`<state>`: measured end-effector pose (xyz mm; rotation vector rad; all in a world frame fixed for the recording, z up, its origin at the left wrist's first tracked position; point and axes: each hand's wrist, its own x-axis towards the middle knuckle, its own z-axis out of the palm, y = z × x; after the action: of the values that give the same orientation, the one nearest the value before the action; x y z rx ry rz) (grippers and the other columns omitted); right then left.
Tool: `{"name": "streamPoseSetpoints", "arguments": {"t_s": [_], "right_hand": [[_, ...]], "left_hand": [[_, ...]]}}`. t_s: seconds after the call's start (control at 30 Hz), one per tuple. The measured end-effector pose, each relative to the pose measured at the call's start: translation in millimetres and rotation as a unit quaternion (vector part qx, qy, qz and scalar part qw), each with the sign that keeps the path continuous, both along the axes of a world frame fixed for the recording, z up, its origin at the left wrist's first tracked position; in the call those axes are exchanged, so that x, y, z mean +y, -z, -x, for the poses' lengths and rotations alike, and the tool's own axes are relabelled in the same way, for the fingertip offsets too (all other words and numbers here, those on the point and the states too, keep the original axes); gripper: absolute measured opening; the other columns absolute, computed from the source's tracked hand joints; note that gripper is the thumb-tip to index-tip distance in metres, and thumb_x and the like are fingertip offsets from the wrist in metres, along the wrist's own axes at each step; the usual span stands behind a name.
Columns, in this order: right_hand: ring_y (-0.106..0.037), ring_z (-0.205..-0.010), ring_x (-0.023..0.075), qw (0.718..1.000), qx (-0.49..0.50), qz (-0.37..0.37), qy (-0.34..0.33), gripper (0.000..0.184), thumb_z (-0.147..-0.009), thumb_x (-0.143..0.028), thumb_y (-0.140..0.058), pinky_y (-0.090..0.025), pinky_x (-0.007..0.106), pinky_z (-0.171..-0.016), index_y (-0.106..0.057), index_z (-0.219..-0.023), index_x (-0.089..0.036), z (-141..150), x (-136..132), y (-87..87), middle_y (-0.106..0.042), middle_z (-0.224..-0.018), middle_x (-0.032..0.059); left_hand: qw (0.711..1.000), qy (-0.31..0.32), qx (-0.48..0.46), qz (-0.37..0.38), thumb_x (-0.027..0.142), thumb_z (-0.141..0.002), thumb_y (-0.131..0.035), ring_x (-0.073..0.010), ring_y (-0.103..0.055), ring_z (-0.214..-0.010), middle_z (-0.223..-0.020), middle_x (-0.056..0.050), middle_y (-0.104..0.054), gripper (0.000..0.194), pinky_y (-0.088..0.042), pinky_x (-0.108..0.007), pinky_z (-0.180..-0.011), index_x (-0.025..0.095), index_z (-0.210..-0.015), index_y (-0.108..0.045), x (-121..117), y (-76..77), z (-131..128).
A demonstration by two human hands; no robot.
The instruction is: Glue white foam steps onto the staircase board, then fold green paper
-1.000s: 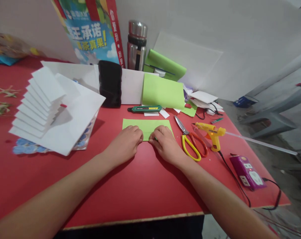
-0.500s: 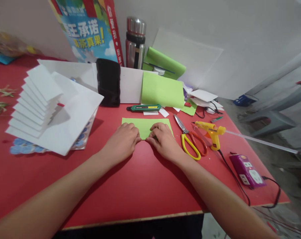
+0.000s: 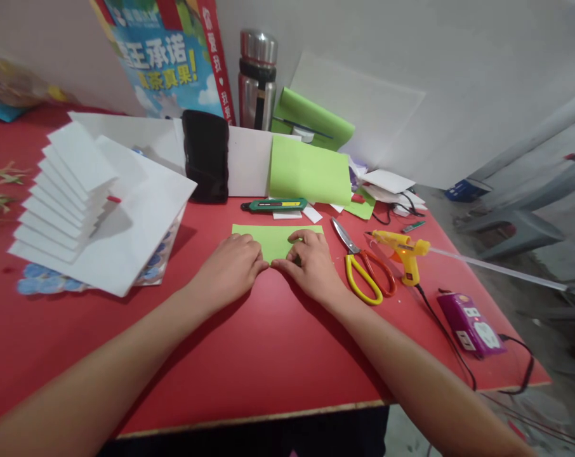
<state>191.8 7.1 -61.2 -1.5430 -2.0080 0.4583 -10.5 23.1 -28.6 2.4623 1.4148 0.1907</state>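
Note:
A small sheet of light green paper [image 3: 274,240] lies on the red table in front of me, its near part covered by my hands. My left hand [image 3: 240,260] is closed at the sheet's near left part, fingers curled over it and thumb at the near edge. On the right side my right hand [image 3: 311,257] bends its fingers onto the same sheet, its thumb stretched along the near edge. Both thumb tips almost meet at the middle. Scissors [image 3: 358,254] with one yellow and one red handle lie right of my right hand. Beyond the sheet rests a green utility knife [image 3: 277,205].
A yellow glue gun [image 3: 404,247] and a purple power strip [image 3: 473,324] with cords stand at the right. White folded paper [image 3: 61,209] sits at the left. Behind are a black tray [image 3: 205,158], larger green paper [image 3: 310,170], a steel thermos [image 3: 257,82] and a printed bag [image 3: 168,63].
My right hand has slid slightly left, bringing its thumb close to the left one. Less of the sheet shows at its right end. My left hand has hardly moved.

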Motion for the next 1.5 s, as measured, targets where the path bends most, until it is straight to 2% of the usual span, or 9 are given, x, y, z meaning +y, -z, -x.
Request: {"name": "streamPoseSetpoints", "arguments": {"t_s": [0.23, 0.43, 0.63, 0.87, 1.07, 1.3, 1.5], "right_hand": [[-0.053, -0.116, 0.0312, 1.0, 0.011, 0.009, 0.019, 0.036, -0.087, -0.039, -0.085, -0.046, 0.051, -0.103, -0.06, -0.067, -0.023, 2.7, 0.6, -0.9, -0.066, -0.126, 0.0095], [-0.054, -0.116, 0.0316, 1.0, 0.008, 0.017, 0.019, 0.037, -0.085, -0.039, -0.086, -0.048, 0.05, -0.101, -0.06, -0.064, -0.022, 3.3, 2.3, -2.9, -0.065, -0.125, 0.011], [-0.054, -0.116, 0.0311, 0.999, 0.005, 0.02, 0.027, 0.038, -0.084, -0.041, -0.086, -0.048, 0.05, -0.1, -0.06, -0.064, -0.022, 3.3, 2.3, -1.7, -0.065, -0.125, 0.0102], [-0.054, -0.115, 0.0318, 0.999, -0.003, 0.011, 0.033, 0.044, -0.082, -0.046, -0.087, -0.047, 0.052, -0.101, -0.057, -0.06, -0.022, 6.3, 3.0, -1.5, -0.064, -0.125, 0.0106], [-0.054, -0.114, 0.0329, 0.998, -0.006, 0.02, 0.052, 0.05, -0.078, -0.05, -0.09, -0.048, 0.051, -0.097, -0.055, -0.056, -0.022, 11.2, 3.7, -5.1, -0.065, -0.122, 0.011], [-0.056, -0.113, 0.0338, 0.998, -0.005, 0.023, 0.059, 0.05, -0.076, -0.05, -0.091, -0.049, 0.052, -0.096, -0.055, -0.054, -0.023, 12.0, 3.9, -6.7, -0.067, -0.122, 0.0108], [-0.056, -0.113, 0.0341, 0.998, -0.008, 0.024, 0.06, 0.051, -0.076, -0.052, -0.09, -0.05, 0.053, -0.095, -0.055, -0.054, -0.023, 11.9, 4.9, -6.5, -0.067, -0.123, 0.0105]], "left_hand": [[1.0, 0.003, -0.006, 0.013, 0.032, -0.101, -0.052, -0.0306, -0.064, -0.094, -0.093, -0.013, -0.069, 0.026, -0.048, -0.044, -0.087, 0.017, -0.084, -0.065, 2.5, -1.3, 4.3], [0.999, -0.006, 0.008, 0.035, 0.034, -0.097, -0.053, -0.0301, -0.064, -0.095, -0.095, -0.013, -0.071, 0.025, -0.048, -0.042, -0.083, 0.02, -0.079, -0.063, 7.8, -5.0, 19.0], [0.998, -0.017, 0.014, 0.054, 0.035, -0.096, -0.052, -0.0279, -0.064, -0.086, -0.089, -0.012, -0.071, 0.028, -0.043, -0.039, -0.075, 0.021, -0.073, -0.061, 11.8, -8.2, 31.2], [0.994, -0.06, -0.002, 0.089, 0.034, -0.09, -0.059, -0.0233, -0.063, -0.068, -0.074, -0.008, -0.07, 0.027, -0.037, -0.035, -0.06, 0.022, -0.065, -0.061, 13.3, -14.7, 30.0], [0.992, -0.065, 0.015, 0.108, 0.031, -0.089, -0.058, -0.0243, -0.064, -0.071, -0.077, -0.007, -0.073, 0.024, -0.035, -0.035, -0.06, 0.023, -0.067, -0.06, 15.7, -17.5, 28.8], [0.992, -0.065, 0.035, 0.1, 0.032, -0.09, -0.058, -0.0228, -0.064, -0.07, -0.08, -0.007, -0.073, 0.024, -0.036, -0.034, -0.062, 0.022, -0.068, -0.058, 16.1, -18.4, 31.2], [0.988, -0.075, 0.054, 0.124, 0.035, -0.09, -0.058, -0.0247, -0.063, -0.073, -0.079, -0.007, -0.072, 0.027, -0.035, -0.035, -0.062, 0.024, -0.065, -0.056, 18.1, -21.6, 35.3]]}}
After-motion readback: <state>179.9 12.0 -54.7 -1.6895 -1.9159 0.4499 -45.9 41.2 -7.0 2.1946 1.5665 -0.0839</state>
